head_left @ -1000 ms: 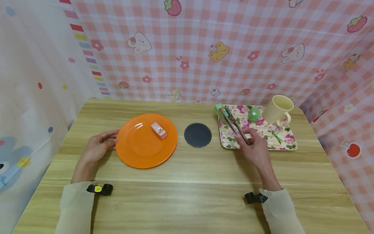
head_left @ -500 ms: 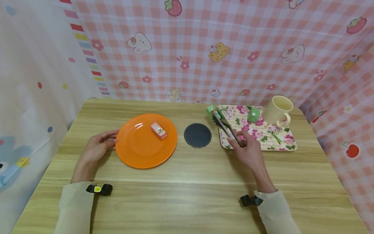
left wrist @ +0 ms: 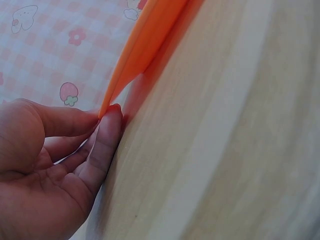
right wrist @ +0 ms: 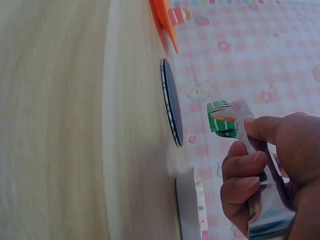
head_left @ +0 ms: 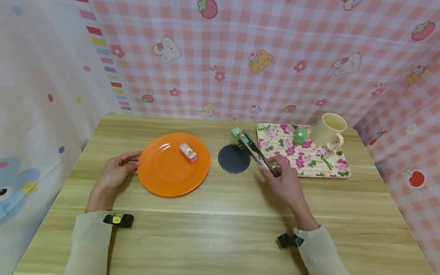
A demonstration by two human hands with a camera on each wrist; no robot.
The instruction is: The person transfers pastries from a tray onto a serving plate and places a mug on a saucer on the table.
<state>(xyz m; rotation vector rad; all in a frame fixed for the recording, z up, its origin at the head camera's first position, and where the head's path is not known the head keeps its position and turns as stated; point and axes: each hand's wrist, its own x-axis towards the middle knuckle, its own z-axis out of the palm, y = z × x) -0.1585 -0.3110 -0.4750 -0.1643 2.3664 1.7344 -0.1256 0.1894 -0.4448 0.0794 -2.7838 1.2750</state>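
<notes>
At the left, my left hand (head_left: 115, 173) pinches the near-left rim of an orange plate (head_left: 165, 168); in the left wrist view the rim sits between thumb and fingers (left wrist: 102, 145). A small pink-and-white cake-like block (head_left: 188, 152) lies on the plate. My right hand (head_left: 284, 181) grips metal tongs (head_left: 258, 156). Between the tips of these tongs is a small green striped block (right wrist: 216, 117), cake-like too, held off the table just beyond a round dark coaster (head_left: 234, 158). Part of the green block is hidden by the tongs.
A floral tray (head_left: 292, 170) stands at the right, bearing a cream mug (head_left: 323, 131) and a small green rounded piece (head_left: 300, 135). A checked pink curtain (head_left: 220, 57) hangs behind the wooden table (head_left: 206, 236).
My right hand has carried the tongs and the green block leftward, from over the tray to above the coaster's far edge. My left hand and the plate have stayed in place.
</notes>
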